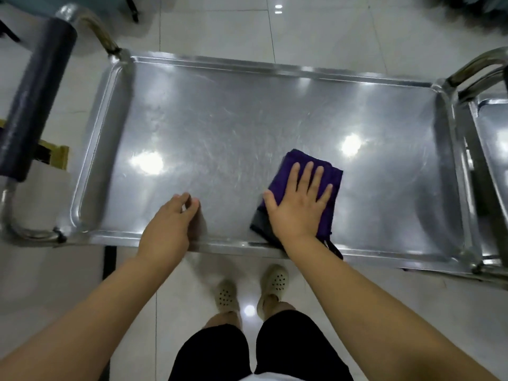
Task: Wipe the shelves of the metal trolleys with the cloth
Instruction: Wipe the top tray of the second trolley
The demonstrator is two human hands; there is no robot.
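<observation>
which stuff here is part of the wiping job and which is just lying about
Job: purple cloth under the flat right hand; trolley shelf, left hand resting on it; second trolley, right.
Lying about: yellow object on the floor, left; dark leg, top left.

Now showing: two metal trolleys, the near trolley and the right-edge trolley; one purple cloth; one left hand; one right hand; two pale shoes; one dark padded handle.
</observation>
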